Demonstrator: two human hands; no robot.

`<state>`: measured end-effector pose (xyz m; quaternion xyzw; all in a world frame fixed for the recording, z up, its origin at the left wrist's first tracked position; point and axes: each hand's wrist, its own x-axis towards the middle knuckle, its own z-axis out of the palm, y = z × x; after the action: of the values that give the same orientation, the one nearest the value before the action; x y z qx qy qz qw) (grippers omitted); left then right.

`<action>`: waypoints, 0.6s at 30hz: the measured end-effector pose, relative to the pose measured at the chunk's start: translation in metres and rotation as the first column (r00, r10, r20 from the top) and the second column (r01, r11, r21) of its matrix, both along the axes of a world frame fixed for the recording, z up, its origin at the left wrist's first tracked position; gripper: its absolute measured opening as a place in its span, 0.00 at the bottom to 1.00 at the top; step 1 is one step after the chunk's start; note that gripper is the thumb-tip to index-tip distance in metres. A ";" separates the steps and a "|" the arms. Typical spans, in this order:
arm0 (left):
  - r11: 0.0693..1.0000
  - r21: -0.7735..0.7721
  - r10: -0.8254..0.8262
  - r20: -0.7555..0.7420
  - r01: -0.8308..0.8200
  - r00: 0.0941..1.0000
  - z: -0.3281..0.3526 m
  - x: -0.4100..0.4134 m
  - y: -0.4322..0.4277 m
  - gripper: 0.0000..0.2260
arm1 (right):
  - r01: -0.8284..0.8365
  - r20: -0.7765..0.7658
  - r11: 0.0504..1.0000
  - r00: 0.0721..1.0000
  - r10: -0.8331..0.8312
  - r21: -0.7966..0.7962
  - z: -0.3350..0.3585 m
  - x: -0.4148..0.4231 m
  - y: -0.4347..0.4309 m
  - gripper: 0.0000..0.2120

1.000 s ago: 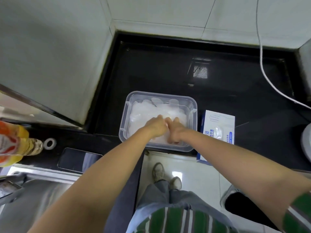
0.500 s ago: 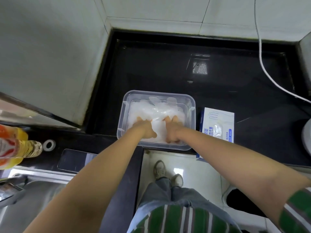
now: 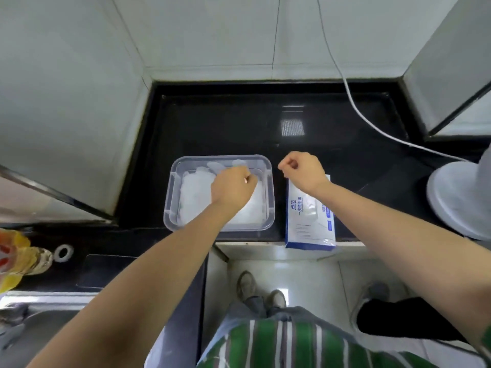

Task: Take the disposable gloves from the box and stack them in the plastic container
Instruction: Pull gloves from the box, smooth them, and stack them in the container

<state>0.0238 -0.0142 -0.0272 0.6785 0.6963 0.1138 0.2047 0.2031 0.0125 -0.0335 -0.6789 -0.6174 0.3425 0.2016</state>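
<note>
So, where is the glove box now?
The glove box lies right of centre in the head view, at the front edge of the counter, just right of the plastic container.

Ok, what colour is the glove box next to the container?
The glove box is white with blue lettering and a blue front edge; the head view shows it best.

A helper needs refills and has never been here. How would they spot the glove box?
On the black countertop, look just right of the clear plastic container. The glove box lies flat at the front edge, the only white-and-blue printed carton there.
</note>
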 end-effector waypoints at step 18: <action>0.828 -0.468 -0.221 0.235 0.310 0.946 -0.058 0.108 -0.045 0.22 | 0.043 0.420 0.988 0.907 0.023 -0.146 -0.070 0.057 -0.064 0.09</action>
<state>0.1313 -0.0589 -0.0852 0.6806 0.5802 -0.0418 0.4455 0.2596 -0.0513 -0.1035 -0.7533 -0.6149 0.2331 0.0134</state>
